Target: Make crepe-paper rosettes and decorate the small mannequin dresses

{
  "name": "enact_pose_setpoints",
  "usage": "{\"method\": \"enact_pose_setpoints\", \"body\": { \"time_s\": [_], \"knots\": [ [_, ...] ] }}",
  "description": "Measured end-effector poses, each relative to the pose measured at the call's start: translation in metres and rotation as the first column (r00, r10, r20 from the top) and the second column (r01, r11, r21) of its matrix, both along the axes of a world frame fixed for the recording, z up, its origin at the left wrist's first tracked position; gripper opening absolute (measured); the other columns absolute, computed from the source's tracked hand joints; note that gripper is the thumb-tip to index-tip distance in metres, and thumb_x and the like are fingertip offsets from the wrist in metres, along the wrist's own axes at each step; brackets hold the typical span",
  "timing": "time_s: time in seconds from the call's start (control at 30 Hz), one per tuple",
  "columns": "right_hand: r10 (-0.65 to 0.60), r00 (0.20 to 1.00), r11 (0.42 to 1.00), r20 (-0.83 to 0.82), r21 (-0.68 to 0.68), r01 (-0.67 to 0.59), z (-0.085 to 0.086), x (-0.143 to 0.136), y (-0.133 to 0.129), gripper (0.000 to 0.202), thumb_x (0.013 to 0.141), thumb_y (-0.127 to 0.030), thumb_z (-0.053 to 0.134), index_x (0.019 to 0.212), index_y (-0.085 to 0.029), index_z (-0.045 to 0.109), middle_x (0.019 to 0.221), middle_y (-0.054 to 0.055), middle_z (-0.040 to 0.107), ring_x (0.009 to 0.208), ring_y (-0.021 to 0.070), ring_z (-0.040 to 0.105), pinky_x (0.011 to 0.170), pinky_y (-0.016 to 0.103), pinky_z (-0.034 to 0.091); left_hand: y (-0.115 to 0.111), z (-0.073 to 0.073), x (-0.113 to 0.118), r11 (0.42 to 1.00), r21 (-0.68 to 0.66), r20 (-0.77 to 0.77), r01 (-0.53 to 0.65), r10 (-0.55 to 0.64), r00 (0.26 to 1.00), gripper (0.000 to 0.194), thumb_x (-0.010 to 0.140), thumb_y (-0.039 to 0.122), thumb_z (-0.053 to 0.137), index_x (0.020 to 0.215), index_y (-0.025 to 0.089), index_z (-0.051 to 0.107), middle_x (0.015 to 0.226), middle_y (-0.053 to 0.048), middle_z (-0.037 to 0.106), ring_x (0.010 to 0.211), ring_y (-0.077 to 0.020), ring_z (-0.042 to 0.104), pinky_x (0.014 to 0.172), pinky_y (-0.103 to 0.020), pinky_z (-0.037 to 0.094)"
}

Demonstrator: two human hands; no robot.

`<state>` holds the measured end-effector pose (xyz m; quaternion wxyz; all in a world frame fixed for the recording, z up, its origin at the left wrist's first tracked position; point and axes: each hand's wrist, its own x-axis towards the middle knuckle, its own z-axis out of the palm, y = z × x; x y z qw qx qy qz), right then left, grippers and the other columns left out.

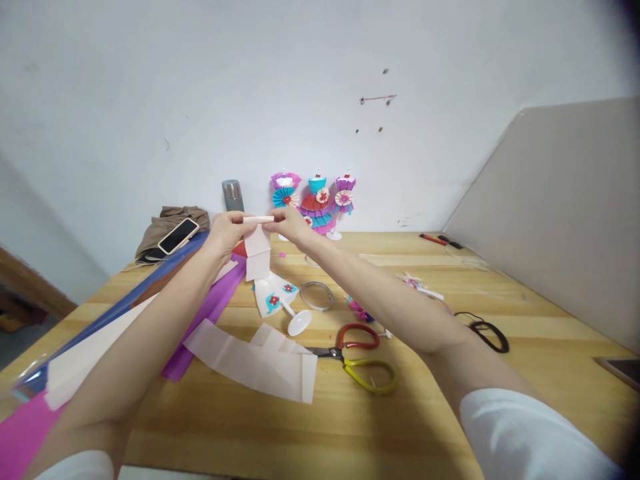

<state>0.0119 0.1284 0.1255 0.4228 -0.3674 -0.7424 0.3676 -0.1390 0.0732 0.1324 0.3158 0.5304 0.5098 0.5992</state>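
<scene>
My left hand (227, 231) and my right hand (291, 224) pinch the two ends of the folded top edge of a pale pink paper strip (258, 260). The strip hangs down between them, with creases across it. Just below its lower end, a small white dress (267, 297) with blue and red flowers lies tipped over on its white stand (299, 323). Nearer me are pale paper pieces (260, 367) on the table, and open scissors (345, 353) with one red and one yellow handle touch their right edge.
Three decorated dress figures (318, 200) stand by the wall. A grey flask (233, 195), brown cloth (170, 223) and phone (179, 236) are back left. Coloured paper (210, 307) lies left; a silver ring (317, 296), black cord (493, 337) and pens (440, 240) lie right.
</scene>
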Motion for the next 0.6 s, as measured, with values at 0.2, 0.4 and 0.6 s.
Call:
{"method": "enact_pose_setpoints", "body": {
  "time_s": [0.2,0.4,0.6],
  "knots": [
    [0.073,0.965,0.963,-0.250,-0.233,-0.134,-0.002,0.005,-0.003,0.007,0.073,-0.013,0.059,0.068,-0.016,0.057,0.062,-0.003,0.057,0.062,0.0100,0.056,0.065,0.024,0.050,-0.002,-0.002,0.002,0.999,-0.027,-0.071,0.043,-0.045,0.996,0.040,0.051,0.038,0.081,0.081,0.013,0.074,0.073,-0.004,0.070,0.067,-0.0172,0.062,0.062,-0.027,0.047],
    [0.062,0.950,0.942,-0.305,-0.296,-0.156,-0.004,0.006,-0.006,0.010,0.078,-0.012,0.058,0.070,-0.017,0.055,0.061,-0.004,0.056,0.054,0.0088,0.054,0.056,0.022,0.049,0.000,-0.014,0.009,0.982,-0.148,0.139,0.118,-0.097,0.986,0.043,0.045,0.038,0.087,0.076,0.012,0.070,0.066,-0.004,0.069,0.059,-0.0168,0.061,0.054,-0.026,0.046],
    [0.097,0.947,0.931,-0.305,-0.309,-0.195,-0.012,0.005,-0.010,0.004,0.082,-0.016,0.057,0.081,-0.016,0.061,0.068,-0.002,0.063,0.057,0.0085,0.058,0.055,0.020,0.050,0.013,-0.023,0.010,0.979,-0.170,0.221,0.110,-0.071,0.973,0.035,0.051,0.030,0.085,0.075,0.012,0.066,0.067,-0.006,0.070,0.061,-0.0181,0.063,0.058,-0.029,0.050]
  ]
}}
